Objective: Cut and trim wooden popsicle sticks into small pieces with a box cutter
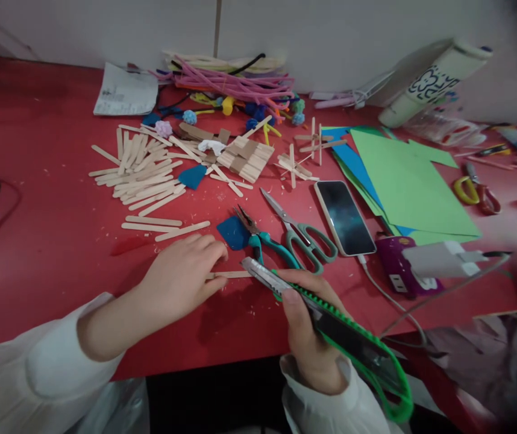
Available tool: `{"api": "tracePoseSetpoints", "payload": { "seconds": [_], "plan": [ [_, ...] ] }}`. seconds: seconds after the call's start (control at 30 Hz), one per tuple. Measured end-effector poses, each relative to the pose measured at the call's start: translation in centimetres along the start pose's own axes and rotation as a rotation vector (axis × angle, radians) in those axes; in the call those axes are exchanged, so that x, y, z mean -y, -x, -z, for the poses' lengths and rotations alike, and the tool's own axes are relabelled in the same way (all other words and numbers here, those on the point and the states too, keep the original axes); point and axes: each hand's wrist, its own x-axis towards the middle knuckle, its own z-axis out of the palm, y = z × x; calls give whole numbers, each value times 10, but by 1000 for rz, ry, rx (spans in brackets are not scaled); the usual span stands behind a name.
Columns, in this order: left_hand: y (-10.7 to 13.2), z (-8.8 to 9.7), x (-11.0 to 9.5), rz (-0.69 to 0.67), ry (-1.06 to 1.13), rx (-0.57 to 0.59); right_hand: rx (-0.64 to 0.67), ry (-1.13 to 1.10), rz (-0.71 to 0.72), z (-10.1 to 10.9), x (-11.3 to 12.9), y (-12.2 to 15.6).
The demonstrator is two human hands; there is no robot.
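Craft stick (pixel 237 275), pale and flat, lies near the center of the frame, its left end pinched between the thumb and fingers of my left hand (pixel 179 271). The fingers of my right hand (pixel 310 340) are wrapped around a green and black utility knife (pixel 358 337), which slants from mid-frame down to the lower right with its metal blade out. The blade passes in front of the stick's right end (whether it touches the wood, I cannot tell).

Above my hands, on the red table (pixel 41 241), teal-handled pliers (pixel 281 248) lie near the middle, beside a dark blue scrap (pixel 230 234). Gray-handled scissors (pixel 302 234) sit just right of them, then a phone (pixel 345 217) with a white cable. Loose sticks (pixel 143 172) are heaped left of center, pink pipe cleaners (pixel 231 81) are bunched at top center, and light green paper (pixel 412 181) overlaps blue at upper right.
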Motion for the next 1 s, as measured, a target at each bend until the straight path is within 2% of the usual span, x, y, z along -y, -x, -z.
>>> {"api": "tracePoseSetpoints", "payload": {
  "seconds": [0.1, 0.23, 0.4, 0.53, 0.63, 0.77, 1.0],
  "plan": [
    [0, -2, 1, -48, -54, 7, -10, -3, 1, 0, 0, -1],
    [-1, -2, 1, -46, 11, 15, 29, -11, -18, 0, 0, 0],
    [0, 2, 0, 156, 388, 46, -45, -32, -81, 0, 0, 5],
    [-1, 5, 2, 157, 570, 69, -38, -40, -86, -1, -1, 6],
    [-2, 5, 5, 136, 579, 44, -36, -32, -75, 0, 0, 4],
    [-2, 3, 6, 154, 528, 11, 48, -8, -38, 2, 5, 0],
    [0, -5, 1, 192, 538, -66, 125, 56, 155, 0, 3, -4]
  ]
}}
